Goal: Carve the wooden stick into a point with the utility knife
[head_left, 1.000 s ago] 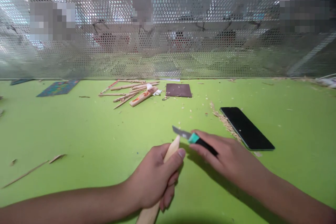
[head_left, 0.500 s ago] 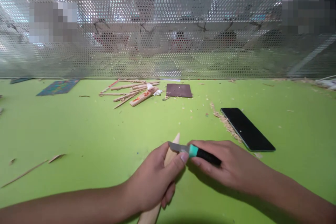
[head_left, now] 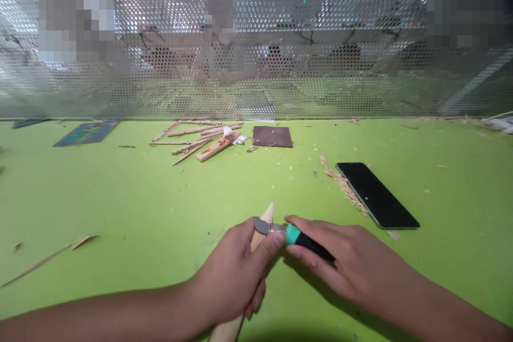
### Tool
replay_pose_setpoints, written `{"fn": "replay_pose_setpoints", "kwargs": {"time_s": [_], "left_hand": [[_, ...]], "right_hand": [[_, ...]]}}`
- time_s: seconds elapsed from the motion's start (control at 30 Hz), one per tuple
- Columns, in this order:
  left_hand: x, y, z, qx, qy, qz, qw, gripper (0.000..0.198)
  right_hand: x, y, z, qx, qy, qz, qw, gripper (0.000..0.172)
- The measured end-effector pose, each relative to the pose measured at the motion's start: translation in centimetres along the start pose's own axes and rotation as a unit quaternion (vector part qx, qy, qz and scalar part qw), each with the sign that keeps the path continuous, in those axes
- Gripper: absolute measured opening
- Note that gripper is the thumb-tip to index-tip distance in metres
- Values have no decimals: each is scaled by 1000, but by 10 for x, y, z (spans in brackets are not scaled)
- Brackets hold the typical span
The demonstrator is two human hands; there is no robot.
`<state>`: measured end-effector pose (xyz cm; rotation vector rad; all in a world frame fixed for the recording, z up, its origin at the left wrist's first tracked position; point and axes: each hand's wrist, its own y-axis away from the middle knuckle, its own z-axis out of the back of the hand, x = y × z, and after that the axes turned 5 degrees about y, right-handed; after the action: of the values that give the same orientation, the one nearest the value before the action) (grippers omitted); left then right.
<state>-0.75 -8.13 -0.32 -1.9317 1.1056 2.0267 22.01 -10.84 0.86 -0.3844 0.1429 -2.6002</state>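
Observation:
My left hand [head_left: 236, 272] is closed around a pale strip of wood [head_left: 228, 329] that tapers to a point at its far end. My right hand [head_left: 340, 254] grips a carving knife [head_left: 315, 246] with a black and turquoise handle. The knife's blade lies across the wood just below the tip, and my left thumb presses by the back of the blade. Part of the wood is hidden under my left fingers.
A black phone [head_left: 377, 195] lies to the right beside a line of wood shavings [head_left: 347, 189]. Farther back are several carved sticks [head_left: 196, 141], a stained wood piece [head_left: 218, 147], brown sandpaper [head_left: 272, 137] and a patterned mat [head_left: 86, 133]. A perforated metal screen [head_left: 256, 75] borders the green table [head_left: 132, 214].
The knife and my right hand have shifted slightly left and down, the blade sliding a little over the wood. My left hand keeps its hold, and the view has tilted slightly.

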Motion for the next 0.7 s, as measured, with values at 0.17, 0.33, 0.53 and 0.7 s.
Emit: {"fn": "replay_pose_setpoints", "kwargs": {"time_s": [0.17,0.33,0.53,0.7], "left_hand": [[-3,-1,-1,-9,12,-5,1000,53],[-6,0,-3,-8,17,-6,1000,52],[-2,0,0,11,5,-7,1000,49],[-3,0,3,25,15,-15,999,52]], "right_hand": [[5,3,-2,-40,35,-29,998,55],[-11,-5,13,-90,63,-72,991,46],[-23,-9,12,-64,67,-62,994,50],[-17,-10,12,12,-25,-35,999,46]]}}
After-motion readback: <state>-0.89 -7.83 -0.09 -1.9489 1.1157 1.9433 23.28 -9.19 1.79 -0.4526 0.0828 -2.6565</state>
